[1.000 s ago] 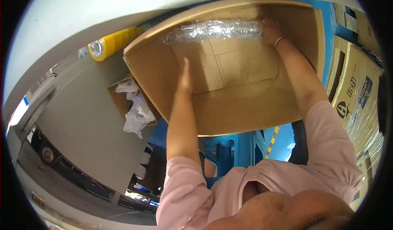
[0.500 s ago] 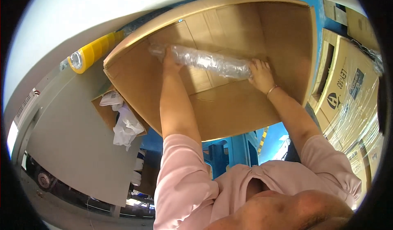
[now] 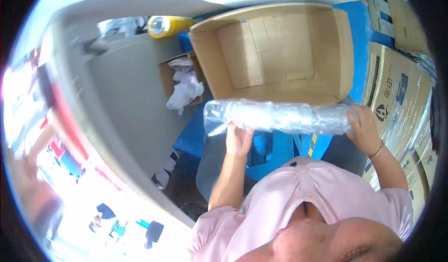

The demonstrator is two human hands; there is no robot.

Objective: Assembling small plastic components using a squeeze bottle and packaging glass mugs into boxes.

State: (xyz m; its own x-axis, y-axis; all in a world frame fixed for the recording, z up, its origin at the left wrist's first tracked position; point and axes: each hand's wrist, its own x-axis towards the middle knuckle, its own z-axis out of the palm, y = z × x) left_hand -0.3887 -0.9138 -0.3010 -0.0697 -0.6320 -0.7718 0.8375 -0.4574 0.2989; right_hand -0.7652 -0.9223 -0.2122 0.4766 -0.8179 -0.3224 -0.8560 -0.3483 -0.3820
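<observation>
A long bundle wrapped in clear, shiny plastic lies crosswise between my two hands. My left hand grips it from below near its left end, fingers partly hidden by the plastic. Around its right end my right hand is closed, a thin bracelet on the wrist. What the plastic encloses I cannot make out. Just beyond the bundle stands an open brown cardboard box, tilted so its inner walls and flat bottom show. The bundle is held in front of the box's near wall, outside it.
Left of the box sit a yellow tape roll and a small carton with white crumpled plastic. A grey panel runs along the left. Film-wrapped cartons stack at right. A blue stool shows below the bundle.
Both hands have drawn the plastic-wrapped bundle out of the box and toward me. The view has shifted, so the box appears smaller and more of the left side shows.
</observation>
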